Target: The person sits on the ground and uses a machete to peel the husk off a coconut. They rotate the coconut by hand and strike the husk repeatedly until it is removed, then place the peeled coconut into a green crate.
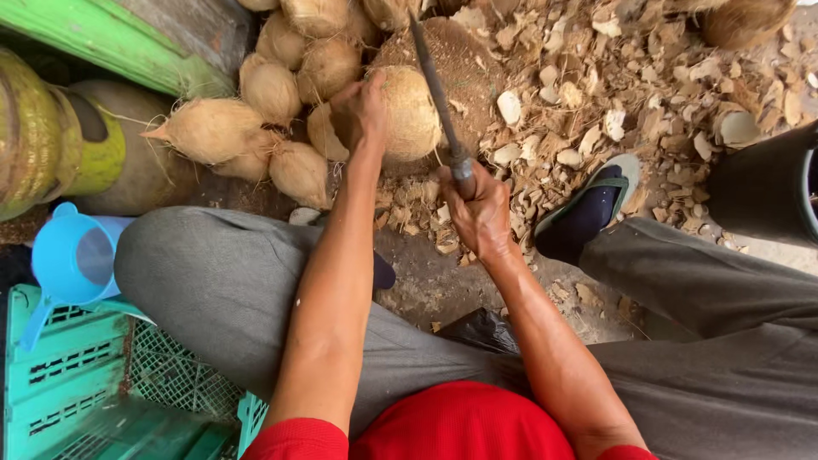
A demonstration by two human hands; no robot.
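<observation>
The left hand (pixel 362 106) steadies a husked coconut (pixel 409 115) on a round block (pixel 464 64) at the far middle of the scene, its fingers curled over the nut's left side. The right hand (pixel 479 209) has its fingers wrapped tight round the handle of a long knife (pixel 434 81), whose blade slants up and away across the right edge of the nut.

To trim well here, I judge that the blade should meet the nut on the side away from the left hand, with the left fingers kept back from the cutting line. Short, controlled strokes, with the nut turned a little between them, would suit the remaining fibre. The nut should sit firm on the block so that it cannot roll.

A heap of coconuts (pixel 273 85) lies just left of the block, some still with pointed fibre tips. Husk chips (pixel 596 94) cover the ground to the right, around a foot in a sandal (pixel 596 200).

Of containers, a blue jug (pixel 72 255) stands at the near left; its inside looks pale, and I cannot tell whether it holds anything. Below it is a green crate (pixel 60 375) with latticed walls; nothing shows inside the part in view. A dark bucket (pixel 767 183) stands at the right edge, its contents hidden.
</observation>
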